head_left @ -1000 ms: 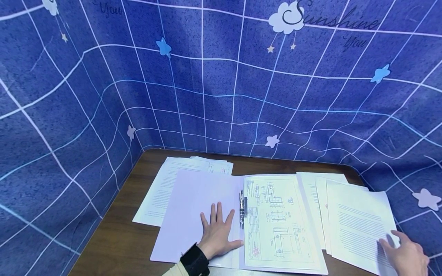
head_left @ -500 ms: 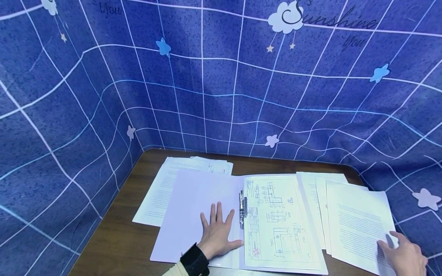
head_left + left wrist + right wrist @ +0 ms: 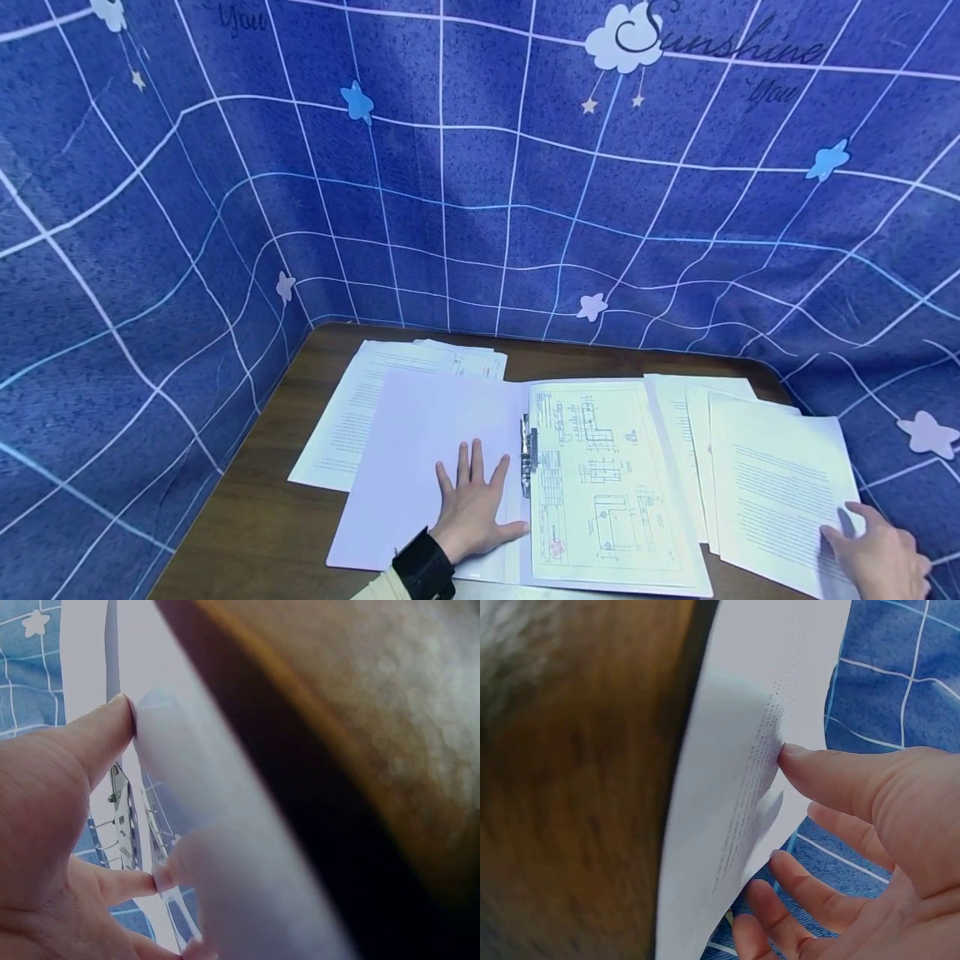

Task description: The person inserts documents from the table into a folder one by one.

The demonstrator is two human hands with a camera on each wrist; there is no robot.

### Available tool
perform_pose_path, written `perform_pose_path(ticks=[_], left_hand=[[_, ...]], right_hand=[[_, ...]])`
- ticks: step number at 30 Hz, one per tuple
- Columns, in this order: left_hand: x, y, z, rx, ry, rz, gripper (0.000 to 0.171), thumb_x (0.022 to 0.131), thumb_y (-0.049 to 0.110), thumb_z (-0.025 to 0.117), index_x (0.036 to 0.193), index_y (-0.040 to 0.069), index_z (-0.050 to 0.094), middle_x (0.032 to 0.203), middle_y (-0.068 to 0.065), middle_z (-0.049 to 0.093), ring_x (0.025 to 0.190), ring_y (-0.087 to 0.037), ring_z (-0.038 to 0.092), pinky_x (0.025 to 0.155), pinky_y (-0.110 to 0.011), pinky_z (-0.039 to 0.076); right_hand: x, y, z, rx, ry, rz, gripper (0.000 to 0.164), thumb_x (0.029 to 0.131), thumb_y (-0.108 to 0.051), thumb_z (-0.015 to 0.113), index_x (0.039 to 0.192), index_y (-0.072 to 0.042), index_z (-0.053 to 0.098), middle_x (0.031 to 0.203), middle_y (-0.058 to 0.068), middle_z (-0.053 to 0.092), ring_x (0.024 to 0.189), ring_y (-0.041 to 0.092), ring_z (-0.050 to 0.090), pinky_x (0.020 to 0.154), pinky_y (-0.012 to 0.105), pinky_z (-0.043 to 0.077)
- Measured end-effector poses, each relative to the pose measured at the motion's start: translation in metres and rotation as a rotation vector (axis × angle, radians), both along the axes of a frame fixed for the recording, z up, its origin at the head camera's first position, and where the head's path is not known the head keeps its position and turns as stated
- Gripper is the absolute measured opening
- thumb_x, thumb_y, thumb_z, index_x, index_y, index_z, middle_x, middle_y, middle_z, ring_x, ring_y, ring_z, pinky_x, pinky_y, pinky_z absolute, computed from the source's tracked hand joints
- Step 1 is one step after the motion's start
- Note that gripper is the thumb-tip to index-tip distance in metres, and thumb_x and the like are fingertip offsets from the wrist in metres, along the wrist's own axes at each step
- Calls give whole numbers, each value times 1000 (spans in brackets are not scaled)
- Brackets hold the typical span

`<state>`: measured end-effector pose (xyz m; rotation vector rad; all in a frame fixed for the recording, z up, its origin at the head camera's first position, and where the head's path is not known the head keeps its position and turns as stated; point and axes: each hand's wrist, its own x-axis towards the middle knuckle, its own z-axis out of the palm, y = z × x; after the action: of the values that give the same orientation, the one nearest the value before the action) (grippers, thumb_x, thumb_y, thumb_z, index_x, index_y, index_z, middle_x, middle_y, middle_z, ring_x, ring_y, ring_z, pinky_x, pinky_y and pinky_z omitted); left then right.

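Observation:
My left hand (image 3: 474,512) lies flat with spread fingers on the left cover of an open pale-lilac folder (image 3: 420,433), its thumb near the spine. A metal clip (image 3: 528,454) runs along that spine. On the folder's right side lies a technical drawing (image 3: 600,517) with a red stamp. At the far right, my right hand (image 3: 885,550) pinches the right edge of a printed sheet (image 3: 780,483). The right wrist view shows the thumb (image 3: 810,769) on the sheet's printed face, the index finger partly hidden behind its edge, and the paper bulging slightly between them.
More printed sheets (image 3: 352,417) lie partly under the folder's left side. Other papers (image 3: 678,417) fan out between the folder and the held sheet. The brown wooden table (image 3: 240,517) backs onto a blue gridded curtain (image 3: 480,225).
My right hand has shifted very slightly left along the sheet's edge. The left hand, folder and papers stay where they were.

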<state>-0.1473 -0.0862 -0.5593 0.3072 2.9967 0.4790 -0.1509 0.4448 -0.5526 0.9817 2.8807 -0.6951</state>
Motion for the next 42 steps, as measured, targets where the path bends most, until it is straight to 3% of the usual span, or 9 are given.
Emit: perform_pose_path(ticks=[6,11,14,29,34,42], left_hand=[[0,0,1,-9,-5,-4,104,77,75,73,156,14,45,164,-35,15,150,-57,9,105,-86,5],[0,1,1,1,-3,-3,104,77,74,73,156,13,46,163,-36,16,150,-58,9,105,-86,5],[0,1,0,1,-6,-1,104,77,75,73,156,14,45,164,-35,16,150,-57,9,105,-86,4],[1,2,-2,2,-12,0,104,76,75,72,156,14,45,164,-35,15,151,-57,7,106,-86,4],[1,1,-2,-3,-13,1,105,76,75,73,156,14,45,164,-35,15,151,-57,8,106,-86,4],[1,0,-1,0,-10,0,104,76,74,73,156,14,45,164,-35,15,151,-57,8,106,-86,4]], right_hand=[[0,0,1,-20,20,0,72,87,-12,71,145,4,33,129,55,22,121,75,26,95,76,30],[0,-2,4,-48,58,-24,95,84,-9,74,157,-1,14,133,57,18,126,76,23,96,79,33],[1,-2,5,-55,50,-47,101,84,-9,74,159,-1,7,137,55,18,128,73,24,97,79,35],[1,-2,8,-20,-28,-53,95,88,-15,71,157,8,10,140,49,28,130,68,30,105,74,34],[0,-3,7,-6,-50,-75,81,92,-15,65,153,9,19,141,47,31,129,67,33,106,72,35],[0,3,4,-35,-1,-112,54,96,-13,50,143,9,35,140,45,36,123,68,37,96,72,38]])
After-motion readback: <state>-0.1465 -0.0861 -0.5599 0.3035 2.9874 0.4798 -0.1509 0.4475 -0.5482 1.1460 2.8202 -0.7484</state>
